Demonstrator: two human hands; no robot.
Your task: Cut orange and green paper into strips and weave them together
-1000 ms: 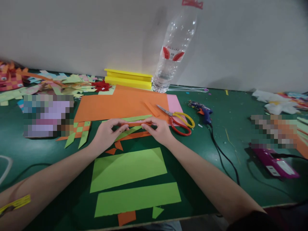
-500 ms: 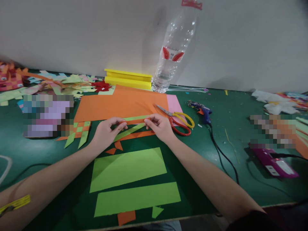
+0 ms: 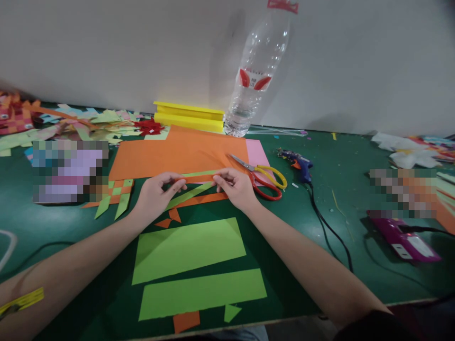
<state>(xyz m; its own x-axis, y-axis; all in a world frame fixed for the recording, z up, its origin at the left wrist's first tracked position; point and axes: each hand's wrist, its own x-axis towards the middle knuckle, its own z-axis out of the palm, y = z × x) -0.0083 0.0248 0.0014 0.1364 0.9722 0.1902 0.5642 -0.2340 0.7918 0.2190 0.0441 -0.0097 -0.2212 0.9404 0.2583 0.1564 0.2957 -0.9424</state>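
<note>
My left hand (image 3: pixel 156 195) and my right hand (image 3: pixel 237 188) pinch the two ends of a narrow orange paper strip (image 3: pixel 199 179) just above the green table (image 3: pixel 320 227). Under and beside the strip lie a slanting green strip (image 3: pixel 190 194) and another orange strip (image 3: pixel 202 200). A large orange sheet (image 3: pixel 177 152) lies just behind my hands. Two light green paper pieces (image 3: pixel 188 248) lie in front of my wrists.
Red and yellow scissors (image 3: pixel 265 177) lie right of my right hand on a pink sheet (image 3: pixel 258 154). A blue glue gun (image 3: pixel 298 163) with a black cord, a clear plastic bottle (image 3: pixel 258 71), a yellow folded stack (image 3: pixel 190 116), a woven paper piece (image 3: pixel 119 192) and scraps surround them.
My right hand slid a little to the left along the orange strip, so the hands hold it closer together. Everything else lies where it was.
</note>
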